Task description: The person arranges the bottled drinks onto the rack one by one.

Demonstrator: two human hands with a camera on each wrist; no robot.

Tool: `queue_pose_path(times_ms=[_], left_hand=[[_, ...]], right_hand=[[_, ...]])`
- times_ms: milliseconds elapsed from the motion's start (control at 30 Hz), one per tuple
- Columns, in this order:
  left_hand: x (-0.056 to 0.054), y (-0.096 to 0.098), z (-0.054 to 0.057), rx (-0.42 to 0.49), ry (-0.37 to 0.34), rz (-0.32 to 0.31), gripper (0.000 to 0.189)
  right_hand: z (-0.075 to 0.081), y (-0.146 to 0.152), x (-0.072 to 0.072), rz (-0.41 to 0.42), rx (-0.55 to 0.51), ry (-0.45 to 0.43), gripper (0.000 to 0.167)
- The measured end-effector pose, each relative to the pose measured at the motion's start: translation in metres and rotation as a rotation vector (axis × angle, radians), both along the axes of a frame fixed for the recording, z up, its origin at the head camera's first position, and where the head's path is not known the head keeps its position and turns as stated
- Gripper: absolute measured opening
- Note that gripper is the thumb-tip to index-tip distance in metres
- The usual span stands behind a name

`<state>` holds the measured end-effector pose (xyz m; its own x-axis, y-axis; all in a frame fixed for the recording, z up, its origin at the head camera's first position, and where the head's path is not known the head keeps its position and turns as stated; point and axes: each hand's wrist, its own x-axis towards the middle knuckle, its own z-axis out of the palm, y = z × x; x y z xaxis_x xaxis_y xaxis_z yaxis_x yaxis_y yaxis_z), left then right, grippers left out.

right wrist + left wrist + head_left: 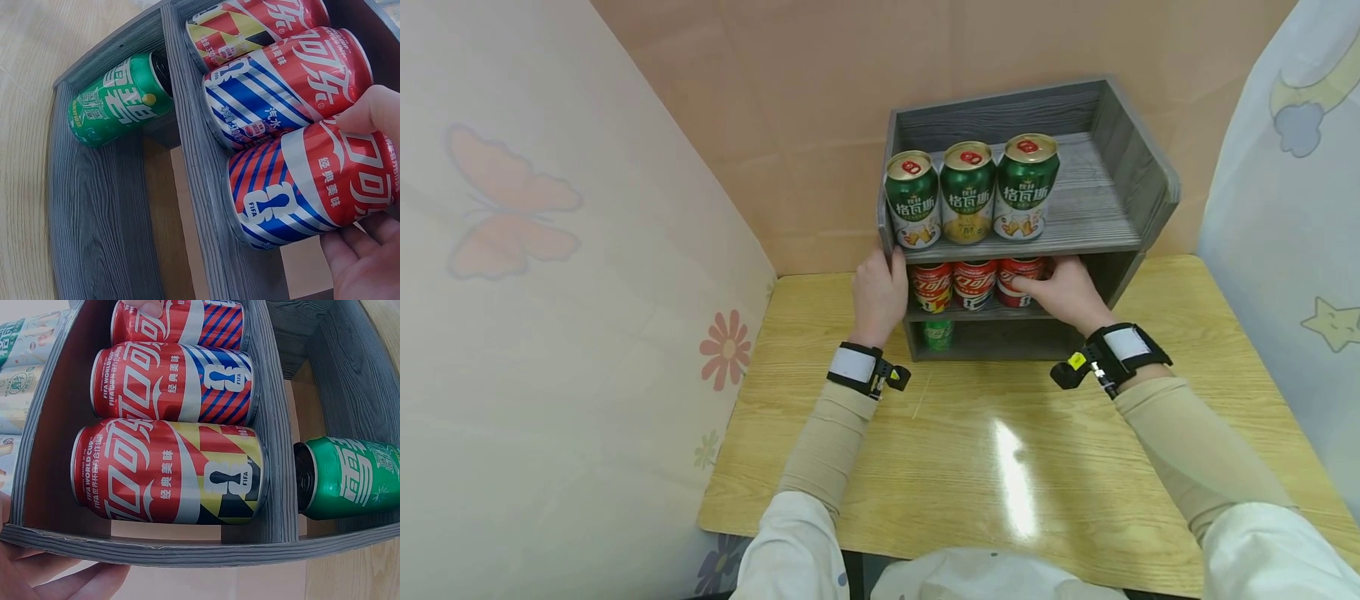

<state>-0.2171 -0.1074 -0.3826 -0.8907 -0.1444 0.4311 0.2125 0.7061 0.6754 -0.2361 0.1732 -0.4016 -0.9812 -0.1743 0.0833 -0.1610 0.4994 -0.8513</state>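
Observation:
A grey wooden shelf rack [1022, 312] holds drink cans on three levels. My right hand [1063, 292] grips the rightmost red cola can [312, 181] on the middle level, thumb on its front and fingers round its far side. To the left of that can stand a blue-striped cola can [175, 382] and a yellow-patterned cola can [169, 472], in one row. My left hand [878, 292] holds the rack's left side panel near the upper board, its fingers along the outside. A green Sprite can [119, 100] stands at the left of the bottom level.
Three green-and-white cans [967, 192] stand on the top level, left of bare board. The rack rests on a light wooden table [955, 467] before a brown backdrop [820, 167]. Patterned screens [587, 350] flank the table on both sides.

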Motion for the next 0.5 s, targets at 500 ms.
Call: queue_pose_path(times_ms=[500], left_hand=[[0.0002, 0.0, 0.0008, -0.003, 0.003, 0.003, 0.032]], right_hand=[[-0.0041, -0.0018, 0.0007, -0.009, 0.007, 0.044, 0.073]])
